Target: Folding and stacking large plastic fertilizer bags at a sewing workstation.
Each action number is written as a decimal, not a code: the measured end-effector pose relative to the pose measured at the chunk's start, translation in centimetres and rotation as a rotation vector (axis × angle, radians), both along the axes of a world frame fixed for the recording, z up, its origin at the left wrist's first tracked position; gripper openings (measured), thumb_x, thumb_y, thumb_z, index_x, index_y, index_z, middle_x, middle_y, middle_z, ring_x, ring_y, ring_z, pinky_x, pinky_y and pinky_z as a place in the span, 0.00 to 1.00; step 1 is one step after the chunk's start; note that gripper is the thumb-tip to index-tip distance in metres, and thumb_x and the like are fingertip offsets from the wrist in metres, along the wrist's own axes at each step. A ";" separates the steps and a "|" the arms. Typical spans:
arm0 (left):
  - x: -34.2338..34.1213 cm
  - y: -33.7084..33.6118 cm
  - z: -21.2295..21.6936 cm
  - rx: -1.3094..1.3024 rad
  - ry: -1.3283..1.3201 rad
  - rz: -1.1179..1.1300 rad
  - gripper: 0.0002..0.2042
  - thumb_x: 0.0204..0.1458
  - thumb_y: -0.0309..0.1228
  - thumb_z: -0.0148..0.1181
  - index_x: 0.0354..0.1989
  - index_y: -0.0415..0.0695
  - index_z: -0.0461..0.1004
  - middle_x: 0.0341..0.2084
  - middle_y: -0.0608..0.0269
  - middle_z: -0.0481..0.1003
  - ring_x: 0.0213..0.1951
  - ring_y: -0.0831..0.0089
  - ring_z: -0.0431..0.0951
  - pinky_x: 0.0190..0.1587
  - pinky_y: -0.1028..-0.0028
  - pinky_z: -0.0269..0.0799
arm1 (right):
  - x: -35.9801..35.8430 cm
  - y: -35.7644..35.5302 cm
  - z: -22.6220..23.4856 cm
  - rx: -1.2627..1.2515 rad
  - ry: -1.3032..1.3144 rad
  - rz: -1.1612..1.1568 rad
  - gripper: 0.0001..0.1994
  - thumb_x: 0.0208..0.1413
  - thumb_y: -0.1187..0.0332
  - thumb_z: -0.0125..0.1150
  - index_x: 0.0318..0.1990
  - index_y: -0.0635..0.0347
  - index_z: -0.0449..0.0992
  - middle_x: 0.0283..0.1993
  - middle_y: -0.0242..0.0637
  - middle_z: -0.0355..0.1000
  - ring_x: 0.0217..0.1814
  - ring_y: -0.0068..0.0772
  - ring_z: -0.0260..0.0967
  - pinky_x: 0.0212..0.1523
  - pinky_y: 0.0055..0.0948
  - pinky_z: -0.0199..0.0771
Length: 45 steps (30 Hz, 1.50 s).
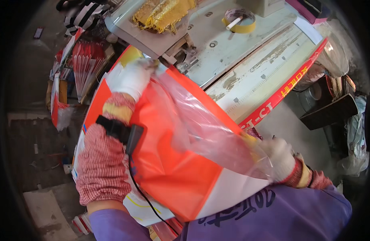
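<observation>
A large orange-red and white sack (173, 160) with a sheet of clear plastic film (201, 124) along its upper edge spreads across my lap and the table front. My left hand (131, 78), in a white glove, grips the sack's far edge close beside the sewing machine's foot area (185, 56). At the right, my gloved right hand (276, 157) is closed on the other end of the edge, where film and sack come together. Motion blurs both hands, and their fingertips are partly hidden. A black strapped device (120, 130) with a cable sits on my left forearm.
The sewing machine head (131, 30) carries a yellow cloth (163, 14). On the pale worktable (257, 84) lies a yellow tape roll (245, 28) with a white stick. A red printed strip (285, 86) lines its front edge. Folded red-white sacks (86, 60) stand left; a dark board (331, 112) juts out right.
</observation>
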<state>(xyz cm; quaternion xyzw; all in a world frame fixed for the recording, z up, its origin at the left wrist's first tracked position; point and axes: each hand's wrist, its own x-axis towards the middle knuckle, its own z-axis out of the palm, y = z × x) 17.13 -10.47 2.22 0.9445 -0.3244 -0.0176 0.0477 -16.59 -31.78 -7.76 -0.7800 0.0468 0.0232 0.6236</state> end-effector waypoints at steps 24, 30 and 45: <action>-17.7 -14.1 14.2 0.668 -0.021 -0.415 0.05 0.42 0.29 0.53 0.26 0.42 0.72 0.21 0.53 0.71 0.27 0.55 0.72 0.33 0.63 0.67 | 27.5 -0.2 7.7 -0.514 -0.174 0.854 0.14 0.43 0.58 0.56 0.35 0.55 0.77 0.31 0.36 0.74 0.32 0.37 0.69 0.33 0.35 0.67; -14.3 -9.6 14.0 0.281 1.108 0.075 0.10 0.52 0.31 0.49 0.39 0.41 0.71 0.16 0.56 0.71 0.21 0.73 0.74 0.27 0.73 0.69 | 27.7 3.1 7.9 -0.459 -0.220 0.806 0.15 0.37 0.58 0.62 0.34 0.54 0.78 0.30 0.39 0.74 0.33 0.40 0.70 0.34 0.39 0.67; -28.2 -12.7 9.8 1.038 0.628 -0.863 0.03 0.30 0.30 0.58 0.15 0.46 0.76 0.14 0.61 0.73 0.21 0.63 0.74 0.23 0.68 0.68 | 18.8 8.3 4.1 -1.114 -1.026 0.377 0.05 0.36 0.64 0.58 0.24 0.50 0.73 0.21 0.34 0.68 0.20 0.36 0.65 0.21 0.37 0.65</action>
